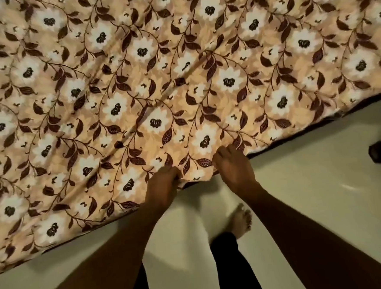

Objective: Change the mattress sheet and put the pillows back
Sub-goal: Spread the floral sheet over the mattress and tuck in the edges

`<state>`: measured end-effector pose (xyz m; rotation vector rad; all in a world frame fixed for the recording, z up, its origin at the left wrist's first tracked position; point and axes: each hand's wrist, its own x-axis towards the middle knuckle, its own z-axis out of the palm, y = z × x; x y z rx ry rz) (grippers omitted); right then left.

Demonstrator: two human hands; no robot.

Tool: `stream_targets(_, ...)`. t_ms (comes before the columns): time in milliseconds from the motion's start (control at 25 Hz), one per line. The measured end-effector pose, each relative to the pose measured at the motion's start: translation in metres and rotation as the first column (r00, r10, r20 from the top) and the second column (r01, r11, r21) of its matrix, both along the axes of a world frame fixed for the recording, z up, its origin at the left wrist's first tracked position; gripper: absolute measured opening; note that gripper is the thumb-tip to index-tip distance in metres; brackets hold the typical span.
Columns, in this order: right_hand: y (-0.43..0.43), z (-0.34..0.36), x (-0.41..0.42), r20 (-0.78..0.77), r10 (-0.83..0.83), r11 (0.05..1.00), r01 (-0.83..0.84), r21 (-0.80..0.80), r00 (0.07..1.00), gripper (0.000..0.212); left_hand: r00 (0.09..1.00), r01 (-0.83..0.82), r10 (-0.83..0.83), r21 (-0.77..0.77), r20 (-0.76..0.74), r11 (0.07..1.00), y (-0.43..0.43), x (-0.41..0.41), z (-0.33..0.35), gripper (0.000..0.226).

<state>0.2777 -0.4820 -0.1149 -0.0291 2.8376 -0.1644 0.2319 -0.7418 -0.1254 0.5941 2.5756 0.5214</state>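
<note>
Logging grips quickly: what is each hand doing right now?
Left hand: pinches the floral sheet edge.
Right hand: grips the same edge.

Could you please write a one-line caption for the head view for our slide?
Both hands, left hand and right hand, grip the near edge of the floral sheet on the mattress.

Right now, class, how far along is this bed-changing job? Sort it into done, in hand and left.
Done: a floral sheet is spread across the mattress, with creases. In hand: the left hand and right hand grip its near edge over the pale floor. Left: smoothing, probably tucking, and the pillows, none of which are in view.
</note>
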Motion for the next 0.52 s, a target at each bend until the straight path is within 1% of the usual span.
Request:
stream_targets(40,0.008,-0.001,0.001,0.0,0.08,0.997,-0.08,0.021,0.997,0.019,1.0,0.002,-0.002,0.014,0.019,1.0,0.002,0.008,0.004,0.014)
stream_targets(80,0.018,-0.002,0.003,0.022,0.159,0.987,-0.159,0.001,0.987,0.016,0.997,0.015,-0.017,0.033,0.075,0.999,0.007,0.015,0.01,0.014)
stream_targets(160,0.037,-0.008,0.017,0.118,0.289,0.957,-0.29,-0.012,0.95,0.017,0.977,0.048,-0.052,0.024,0.208,0.999,0.027,0.037,0.015,0.013)
stream_targets(200,0.048,-0.008,0.026,0.188,0.302,0.952,-0.305,-0.011,0.935,0.019,0.963,0.04,-0.036,-0.008,0.268,0.999,0.04,0.05,0.015,0.013)
stream_targets(280,0.062,-0.008,0.03,0.256,0.248,0.964,-0.264,0.03,0.934,0.024,0.929,0.005,0.023,-0.074,0.369,0.997,0.065,0.068,0.001,0.018)
stream_targets(320,0.065,-0.007,0.028,0.256,0.225,0.969,-0.244,0.045,0.94,0.026,0.892,-0.043,0.066,-0.062,0.447,0.997,0.075,0.077,-0.007,0.018)
stream_targets(360,0.067,-0.008,0.025,0.265,0.206,0.972,-0.227,0.052,0.942,0.026,0.838,-0.139,0.135,-0.032,0.528,0.99,0.084,0.084,-0.013,0.018)
stream_targets(400,0.066,-0.006,0.025,0.294,0.182,0.978,-0.205,0.049,0.938,0.024,0.757,-0.305,0.25,-0.013,0.604,0.952,0.09,0.091,-0.018,0.018)
stream_targets(440,0.068,-0.011,0.024,0.32,0.131,0.989,-0.145,0.018,0.938,0.022,0.624,-0.518,0.396,-0.022,0.673,0.855,0.093,0.096,-0.019,0.018)
stream_targets(480,0.07,-0.018,0.023,0.35,0.034,0.999,-0.032,-0.013,0.936,0.024,0.438,-0.731,0.519,-0.046,0.734,0.681,0.093,0.102,-0.019,0.016)
stream_targets(520,0.068,-0.022,0.024,0.4,-0.074,0.99,0.117,-0.084,0.913,0.03,0.218,-0.885,0.601,-0.104,0.769,0.454,0.088,0.105,-0.016,0.014)
